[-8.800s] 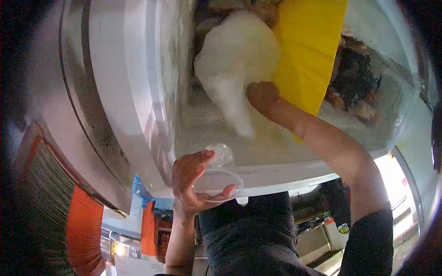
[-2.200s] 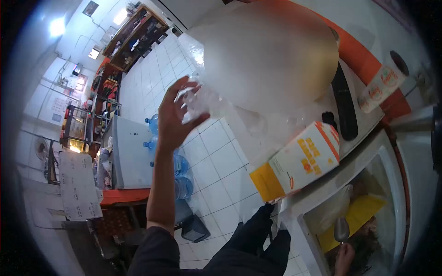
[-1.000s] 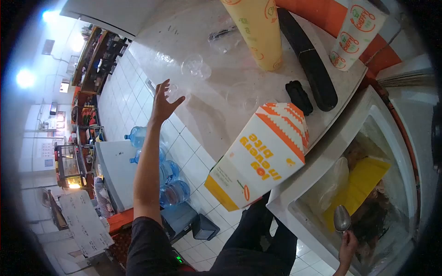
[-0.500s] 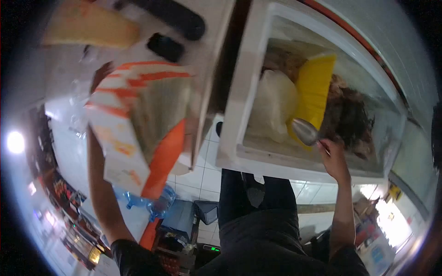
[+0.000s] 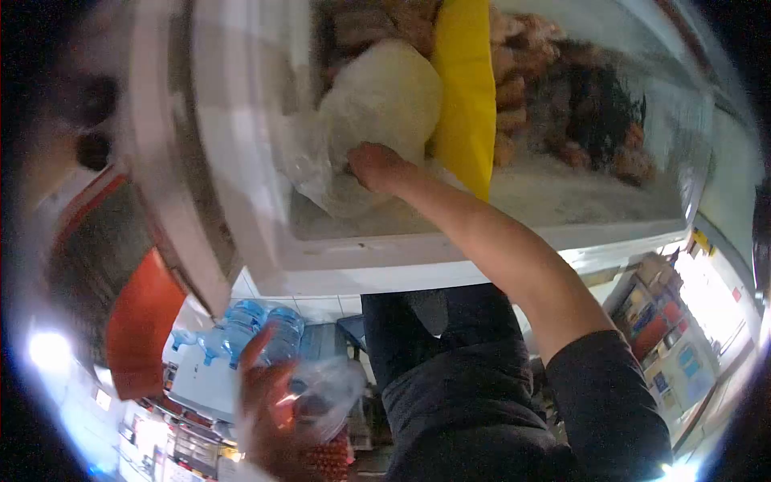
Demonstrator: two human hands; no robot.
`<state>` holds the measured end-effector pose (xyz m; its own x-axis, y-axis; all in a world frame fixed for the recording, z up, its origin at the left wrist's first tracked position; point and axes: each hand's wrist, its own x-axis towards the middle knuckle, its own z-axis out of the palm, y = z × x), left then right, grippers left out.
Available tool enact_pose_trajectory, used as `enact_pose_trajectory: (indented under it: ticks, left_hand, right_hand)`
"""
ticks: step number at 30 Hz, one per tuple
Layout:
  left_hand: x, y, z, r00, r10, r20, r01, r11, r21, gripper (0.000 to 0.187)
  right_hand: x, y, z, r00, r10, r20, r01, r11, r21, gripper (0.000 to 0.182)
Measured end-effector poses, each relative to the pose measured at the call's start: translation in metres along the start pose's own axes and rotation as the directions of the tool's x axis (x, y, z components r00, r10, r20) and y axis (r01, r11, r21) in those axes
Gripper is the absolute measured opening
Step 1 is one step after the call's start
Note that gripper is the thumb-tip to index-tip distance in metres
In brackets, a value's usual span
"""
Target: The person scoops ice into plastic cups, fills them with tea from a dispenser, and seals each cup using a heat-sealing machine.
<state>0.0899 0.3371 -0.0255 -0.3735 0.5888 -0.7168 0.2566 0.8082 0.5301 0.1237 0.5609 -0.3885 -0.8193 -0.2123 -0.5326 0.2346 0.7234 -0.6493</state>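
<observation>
My right hand (image 5: 376,167) reaches into the white chest freezer (image 5: 353,259), its fingers curled in against a whitish plastic bag (image 5: 385,96). Whatever those fingers grip is hidden; the metal spoon seen earlier does not show now. Low on the left, my left hand (image 5: 269,414) is smeared by motion, with a thin clear plastic bag (image 5: 333,394) bunched at its fingers. Beside the whitish bag, a yellow sheet (image 5: 464,104) stands upright in the freezer. An open box with an orange flap (image 5: 144,325) is at the left.
Pinkish-brown frozen pieces (image 5: 510,88) and a dark bundle (image 5: 602,112) lie in the freezer right of the yellow sheet. Large blue water bottles (image 5: 257,329) stand on the floor side. The freezer's front wall runs close before my body.
My right hand has moved left from the yellow sheet to the whitish bag, and the spoon is out of sight. My left hand has dropped from behind the box; a clear bag now shows there.
</observation>
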Motion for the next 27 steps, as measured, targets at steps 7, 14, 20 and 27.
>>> enact_pose_trajectory:
  ticks: [7, 14, 20, 27]
  left_hand:
    - [0.231, -0.033, 0.052, 0.88, 0.251, 0.404, -0.267, 0.963, -0.016, 0.076]
    - [0.233, -0.037, 0.006, 0.912, 0.051, 0.406, -0.155, 0.961, 0.227, 0.081]
    - [0.154, 0.023, -0.029, 0.936, -0.069, 0.346, -0.075, 0.92, 0.386, 0.087]
    - [0.125, 0.046, -0.026, 0.946, 0.056, 0.319, -0.16, 0.936, 0.312, 0.081]
  right_hand:
    - [0.003, 0.056, -0.026, 0.958, 0.231, -0.169, -0.229, 0.973, 0.032, 0.021]
    - [0.032, 0.06, -0.057, 0.961, 0.272, -0.04, -0.27, 0.962, 0.049, 0.021]
    - [0.028, 0.035, -0.045, 0.968, 0.209, -0.137, -0.214, 0.977, -0.019, 0.018]
    - [0.05, 0.01, -0.019, 0.998, 0.02, -0.064, -0.024, 0.997, -0.067, 0.021]
